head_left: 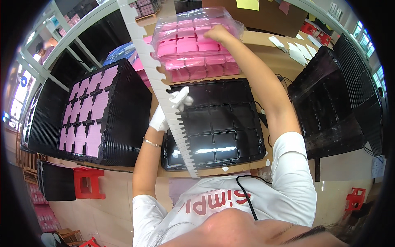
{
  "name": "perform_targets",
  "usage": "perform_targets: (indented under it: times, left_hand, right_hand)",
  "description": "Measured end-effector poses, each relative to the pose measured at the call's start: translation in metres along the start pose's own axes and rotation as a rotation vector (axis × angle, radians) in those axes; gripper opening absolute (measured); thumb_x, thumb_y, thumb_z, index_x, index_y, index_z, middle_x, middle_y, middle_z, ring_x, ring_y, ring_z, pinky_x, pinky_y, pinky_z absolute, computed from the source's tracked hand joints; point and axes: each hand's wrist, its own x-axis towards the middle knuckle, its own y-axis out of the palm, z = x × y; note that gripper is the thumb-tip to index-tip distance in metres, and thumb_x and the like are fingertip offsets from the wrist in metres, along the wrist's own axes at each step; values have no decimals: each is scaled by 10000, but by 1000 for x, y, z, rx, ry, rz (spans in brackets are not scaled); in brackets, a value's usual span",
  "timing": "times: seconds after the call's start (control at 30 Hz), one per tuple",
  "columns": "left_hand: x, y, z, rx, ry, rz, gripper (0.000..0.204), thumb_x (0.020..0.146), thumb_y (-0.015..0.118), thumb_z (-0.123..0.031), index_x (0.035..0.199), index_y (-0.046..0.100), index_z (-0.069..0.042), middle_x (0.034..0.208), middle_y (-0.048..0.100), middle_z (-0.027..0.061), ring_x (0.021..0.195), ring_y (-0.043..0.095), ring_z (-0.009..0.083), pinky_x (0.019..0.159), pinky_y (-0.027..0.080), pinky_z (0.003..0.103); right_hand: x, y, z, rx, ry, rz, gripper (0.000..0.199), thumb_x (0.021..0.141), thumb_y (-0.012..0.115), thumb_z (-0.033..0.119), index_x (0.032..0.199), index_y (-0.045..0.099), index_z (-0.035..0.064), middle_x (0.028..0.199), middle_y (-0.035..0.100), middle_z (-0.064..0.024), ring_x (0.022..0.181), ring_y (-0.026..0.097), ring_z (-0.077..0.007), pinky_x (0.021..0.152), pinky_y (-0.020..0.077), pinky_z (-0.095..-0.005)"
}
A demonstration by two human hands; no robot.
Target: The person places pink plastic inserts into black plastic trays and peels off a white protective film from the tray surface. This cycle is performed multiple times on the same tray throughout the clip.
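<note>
My right hand (218, 33) is bare and reaches forward, its fingers closed on the clear plastic bag (230, 20) around the top of a stack of pink divided foam (185, 44). My left hand (179, 100) wears a white glove and is over a black moulded tray (212, 119). Its fingers look spread, with nothing plainly in them. A long white strip (158, 82) with a toothed edge crosses in front of that hand and hides its middle. Whether glove and strip touch I cannot tell. The tray lies on the table close to my body.
On the left stands a stack of black trays (127, 119) with pink foam (88, 109) in its outer face. More black trays (325, 99) stand on the right. White paper scraps (296, 53) lie on the brown tabletop (261, 45). Red stools (89, 183) are on the floor.
</note>
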Motion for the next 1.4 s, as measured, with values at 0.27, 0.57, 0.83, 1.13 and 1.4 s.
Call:
perform_targets:
  times: [0.27, 0.57, 0.83, 1.13, 1.4]
  left_hand:
    - [54, 27, -5, -451, 226, 190, 1016, 900, 364, -728, 1512, 91, 36, 1560, 208, 224, 1456, 211, 338, 1181, 203, 439]
    - [83, 2, 28, -921, 287, 116, 1220, 709, 526, -836, 1536, 59, -72, 1498, 308, 129, 1030, 479, 235, 803, 472, 321]
    - [48, 23, -4, -801, 425, 14, 1095, 710, 505, -847, 1475, 255, -104, 1453, 379, 92, 1313, 403, 314, 987, 448, 443]
    - [42, 2, 7, -872, 172, 49, 494, 851, 708, -471, 1199, 556, -155, 1075, 619, 24, 742, 553, 82, 560, 438, 247]
    - [-71, 4, 9, 4, -130, -330, 381, 843, 760, -174, 1153, 601, -19, 816, 586, 14, 702, 606, 125, 615, 553, 292]
  right_hand:
    - [-90, -25, 66, 527, -467, -596, 165, 811, 737, 200, 821, 693, 41, 882, 698, -70, 898, 633, -219, 823, 481, -347]
    - [-179, -35, -9, 1195, 6, -229, 402, 967, 591, 339, 1251, 534, 61, 1201, 601, -60, 1061, 573, -164, 897, 469, -315]
    - [-211, -40, -52, 1708, 391, 106, 270, 880, 682, 47, 1132, 596, 5, 1037, 668, -73, 907, 666, -153, 767, 563, -244]
    - [-250, -45, -61, 1376, 468, -45, 231, 871, 693, 65, 1081, 616, 9, 1022, 684, -88, 910, 678, -159, 795, 547, -264]
    - [-356, -61, -59, 725, 290, -44, 234, 869, 707, 101, 1043, 611, -22, 985, 691, -79, 874, 645, -113, 814, 495, -238]
